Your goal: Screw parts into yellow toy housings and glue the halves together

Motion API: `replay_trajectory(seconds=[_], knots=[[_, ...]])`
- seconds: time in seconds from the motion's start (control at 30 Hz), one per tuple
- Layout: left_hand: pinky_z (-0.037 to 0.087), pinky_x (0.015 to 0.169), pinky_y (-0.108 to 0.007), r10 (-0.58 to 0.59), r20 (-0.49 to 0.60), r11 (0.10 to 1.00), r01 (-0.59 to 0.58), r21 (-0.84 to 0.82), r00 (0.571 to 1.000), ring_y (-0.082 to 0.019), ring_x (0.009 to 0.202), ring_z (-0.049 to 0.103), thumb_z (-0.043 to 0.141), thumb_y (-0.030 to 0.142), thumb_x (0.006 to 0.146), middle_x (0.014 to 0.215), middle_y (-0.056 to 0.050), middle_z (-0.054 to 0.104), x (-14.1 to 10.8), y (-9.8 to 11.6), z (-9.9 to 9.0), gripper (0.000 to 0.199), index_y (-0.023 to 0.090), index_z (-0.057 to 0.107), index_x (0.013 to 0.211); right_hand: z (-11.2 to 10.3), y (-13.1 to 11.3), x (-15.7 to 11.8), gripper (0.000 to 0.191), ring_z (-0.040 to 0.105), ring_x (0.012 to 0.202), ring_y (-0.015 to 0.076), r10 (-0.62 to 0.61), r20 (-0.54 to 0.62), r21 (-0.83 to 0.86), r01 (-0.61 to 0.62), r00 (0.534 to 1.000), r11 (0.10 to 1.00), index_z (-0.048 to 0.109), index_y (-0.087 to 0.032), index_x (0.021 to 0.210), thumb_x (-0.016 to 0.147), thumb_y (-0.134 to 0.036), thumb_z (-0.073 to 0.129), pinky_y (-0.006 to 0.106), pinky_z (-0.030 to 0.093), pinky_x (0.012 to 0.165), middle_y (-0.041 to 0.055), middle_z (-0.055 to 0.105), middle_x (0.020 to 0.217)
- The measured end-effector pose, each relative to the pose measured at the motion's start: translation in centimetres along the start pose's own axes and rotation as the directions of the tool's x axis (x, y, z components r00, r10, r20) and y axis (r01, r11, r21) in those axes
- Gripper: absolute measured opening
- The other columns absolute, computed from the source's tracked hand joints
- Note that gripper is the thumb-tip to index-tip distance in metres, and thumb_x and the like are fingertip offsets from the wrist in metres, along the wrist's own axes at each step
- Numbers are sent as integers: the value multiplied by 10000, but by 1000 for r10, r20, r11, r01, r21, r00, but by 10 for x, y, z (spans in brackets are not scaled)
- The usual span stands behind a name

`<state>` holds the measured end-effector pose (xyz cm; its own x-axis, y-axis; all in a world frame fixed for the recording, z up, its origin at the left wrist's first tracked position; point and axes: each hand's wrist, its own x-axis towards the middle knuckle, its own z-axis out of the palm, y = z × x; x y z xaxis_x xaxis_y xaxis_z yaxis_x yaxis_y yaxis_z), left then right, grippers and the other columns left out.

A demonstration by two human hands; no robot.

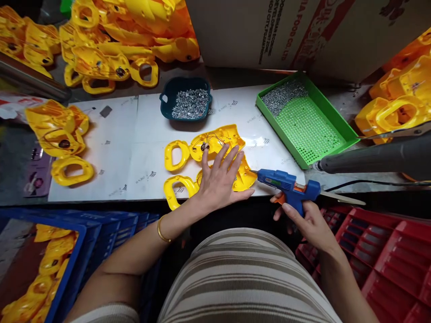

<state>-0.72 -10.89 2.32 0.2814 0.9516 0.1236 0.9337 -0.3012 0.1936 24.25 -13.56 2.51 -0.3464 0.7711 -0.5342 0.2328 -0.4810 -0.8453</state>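
My left hand [220, 179] lies spread over two yellow plastic shells on the white work surface, fingers apart. The farther shell [232, 133] faces hollow side up, with thin wires and a small dark round part inside. Much of the nearer shell [248, 177] is hidden under my palm. Each has a yellow ring-shaped handle [177, 155] at its left. In my right hand [308, 220] is a blue glue gun [286, 181], gripped by its handle. Its nozzle points left, close to the nearer shell's right end. A pale glue stick [343, 197] sticks out behind it.
Beyond the shells stand a dark teal basin [185, 115] of small screws and a green perforated tray [303, 130] with more screws. Yellow shells [57, 125] are piled left, behind and right. A cardboard box [235, 36] stands behind. Blue [101, 233] and red crates [380, 251] flank me below.
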Motion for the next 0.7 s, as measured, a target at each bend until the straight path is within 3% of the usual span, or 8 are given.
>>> replay_trajectory(seconds=[0.37,0.7], knots=[[-77,1165,-590,3,14,1000,-4,11,1000,-356,1395,330,588,639,769,1490,-146,423,1,6,-2,857,163,368,1447,-5,-9,-8,463,479,427,93,27,-38,-239,-35,999,970,635,-145,967,861,-578,509,221,398,389,51,661,680],[-80,1167,-587,2,30,1000,-2,2,1000,-358,1412,296,593,638,771,1501,-152,403,0,5,-1,880,159,349,1468,-7,-12,-8,475,472,449,102,19,-43,-318,-31,999,947,611,-145,902,851,-604,498,223,379,403,24,602,606]])
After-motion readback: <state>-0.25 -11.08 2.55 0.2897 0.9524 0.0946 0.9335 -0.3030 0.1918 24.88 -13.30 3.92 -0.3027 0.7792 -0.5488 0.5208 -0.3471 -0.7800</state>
